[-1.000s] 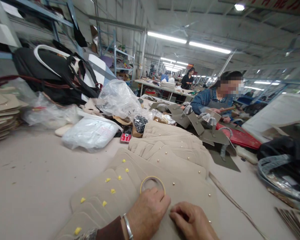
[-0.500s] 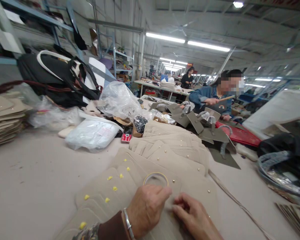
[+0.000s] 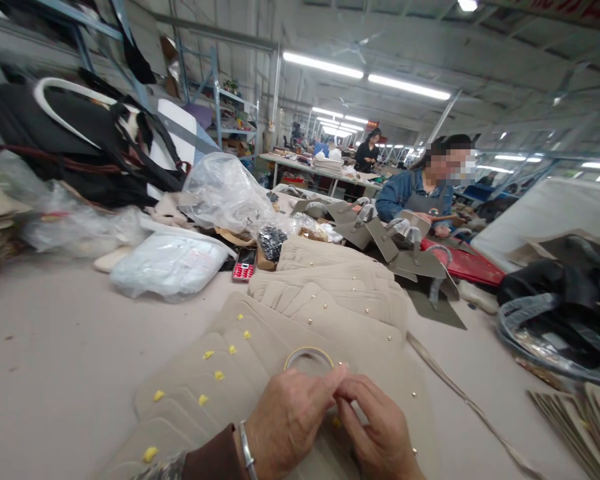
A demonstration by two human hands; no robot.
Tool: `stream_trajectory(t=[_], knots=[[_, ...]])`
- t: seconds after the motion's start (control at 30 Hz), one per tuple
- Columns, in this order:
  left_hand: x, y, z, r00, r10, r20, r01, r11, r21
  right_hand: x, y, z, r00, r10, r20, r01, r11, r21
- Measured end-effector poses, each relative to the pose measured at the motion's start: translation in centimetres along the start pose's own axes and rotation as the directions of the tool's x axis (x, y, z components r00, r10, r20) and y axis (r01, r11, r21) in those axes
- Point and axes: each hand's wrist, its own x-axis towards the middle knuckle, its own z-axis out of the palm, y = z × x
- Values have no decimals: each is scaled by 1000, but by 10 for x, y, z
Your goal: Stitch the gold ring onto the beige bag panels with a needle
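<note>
Tabletop (image 3: pixel 65 333) stretches left from the edges of fanned beige panels (image 3: pixel 260 363); above them, the left hand (image 3: pixel 286 420) grips a tape roll (image 3: pixel 309 351). The right hand (image 3: pixel 380 423) meets it, fingers narrowed, contents hidden; rightward, a strap (image 3: pixel 473 406) borders the panels.

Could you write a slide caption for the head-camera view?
Left hand and right hand close together by a yellow-edged ring, above overlapping beige panels.

TEXT: none legible | overhead banner (image 3: pixel 573 11): red characters, cropped, blurred | phone keypad (image 3: pixel 243 271): marks too small
</note>
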Motion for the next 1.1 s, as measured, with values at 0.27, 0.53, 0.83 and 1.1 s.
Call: stream_trajectory(t=[0.27,0.53,0.83,1.1], knots=[[1,3,2,996,-76,38,78,996,-48,-9,-2,7,981,169,-99,-177,981,-79],[5,3,2,992,-11,-127,15,999,34,-2,-9,22,710,704,14,-623,617,481],[-1,8,4,983,-15,-182,10,1000,-27,6,5,10,597,802,20,-641,461,614],[7,-4,9,956,-209,207,154,955,253,6,36,1,632,766,117,-717,520,464]])
